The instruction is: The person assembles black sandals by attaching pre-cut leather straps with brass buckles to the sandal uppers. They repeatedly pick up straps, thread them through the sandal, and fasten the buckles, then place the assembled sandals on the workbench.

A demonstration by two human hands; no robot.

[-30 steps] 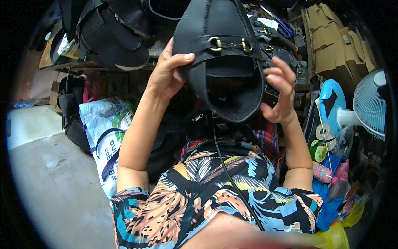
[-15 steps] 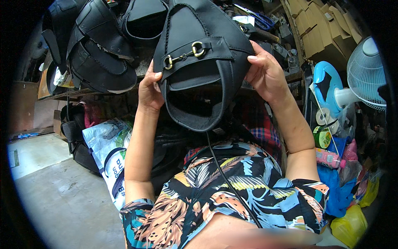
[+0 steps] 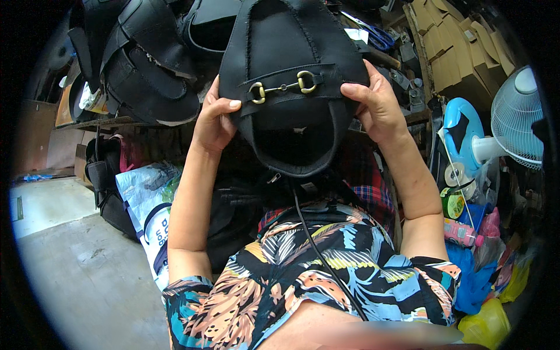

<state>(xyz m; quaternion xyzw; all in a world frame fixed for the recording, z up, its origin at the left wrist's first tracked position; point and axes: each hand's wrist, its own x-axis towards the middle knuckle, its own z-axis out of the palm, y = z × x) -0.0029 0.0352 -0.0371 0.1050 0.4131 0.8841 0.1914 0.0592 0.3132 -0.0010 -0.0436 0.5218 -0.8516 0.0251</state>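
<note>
Between my hands is a black shoe upper (image 3: 286, 49), its toe end pointing away and its rounded opening toward me. Across it runs a strap with a brass-coloured bit buckle (image 3: 284, 87). My left hand (image 3: 217, 116) is closed on its left edge, thumb on top. My right hand (image 3: 373, 102) grips the right edge the same way, thumb near the strap's end. The fingers beneath the upper are mostly hidden. More black shoe uppers (image 3: 149, 81) lie at the far left, and another black upper (image 3: 213, 26) sits just beyond my left hand.
A cluttered bench (image 3: 111, 121) spans the far side. Blue-handled scissors (image 3: 376, 36) lie at the far right, near brown cardboard pieces (image 3: 461, 49). To the right stand a fan (image 3: 516, 116), a pink bottle (image 3: 464, 233) and plastic bags (image 3: 487, 324). A black cord (image 3: 318, 251) hangs over my patterned shirt.
The shoe upper has turned and levelled, so its buckle now lies nearly straight across and its opening faces me squarely. Both hands have kept their grip on its edges.
</note>
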